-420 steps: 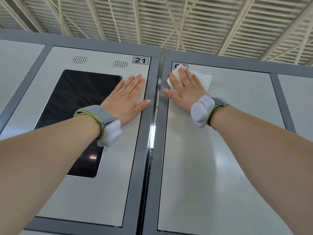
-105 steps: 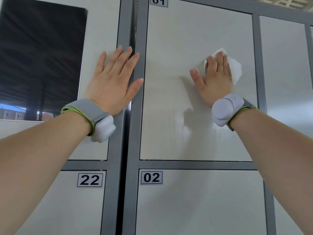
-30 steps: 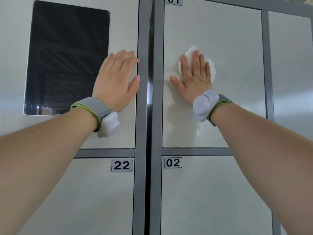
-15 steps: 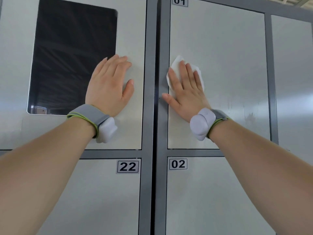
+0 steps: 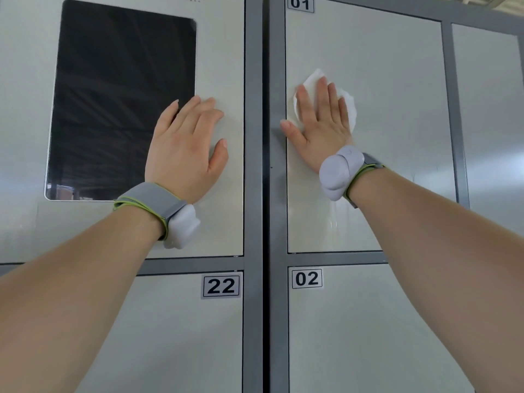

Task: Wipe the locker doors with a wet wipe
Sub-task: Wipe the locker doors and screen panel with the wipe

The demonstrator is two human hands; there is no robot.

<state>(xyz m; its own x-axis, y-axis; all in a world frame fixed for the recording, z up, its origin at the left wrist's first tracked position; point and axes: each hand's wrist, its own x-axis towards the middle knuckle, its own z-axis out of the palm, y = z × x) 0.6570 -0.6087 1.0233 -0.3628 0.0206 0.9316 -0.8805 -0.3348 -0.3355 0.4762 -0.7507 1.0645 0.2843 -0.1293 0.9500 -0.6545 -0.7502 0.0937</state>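
where the right fingers (image 5: 321, 93) lie straight and close together, they press a white wipe (image 5: 350, 110) flat against door 01 (image 5: 397, 80), thumb spread toward that door's left edge. wipe sits in the left half of the door, about mid-height, its edges showing above the fingertips and to the right of the right hand (image 5: 320, 131). a wet streak (image 5: 334, 219) shines on the door below the wrist. left fingers (image 5: 198, 114) likewise straight and together, thumb apart, nothing held; left hand (image 5: 184, 154) rests flat on the neighbouring panel (image 5: 226, 52), outer fingers lying over the right edge of a dark screen (image 5: 122, 95). each wrist carries a grey band with a pale pod: left band (image 5: 154, 199), right band (image 5: 341, 173). a grey frame (image 5: 253, 137) runs upright between the two hands. below, door 22 (image 5: 198, 336) on the left and door 02 (image 5: 340, 336) on the right, both closed, touched by neither hand. arms bare, reaching up from the lower corners.
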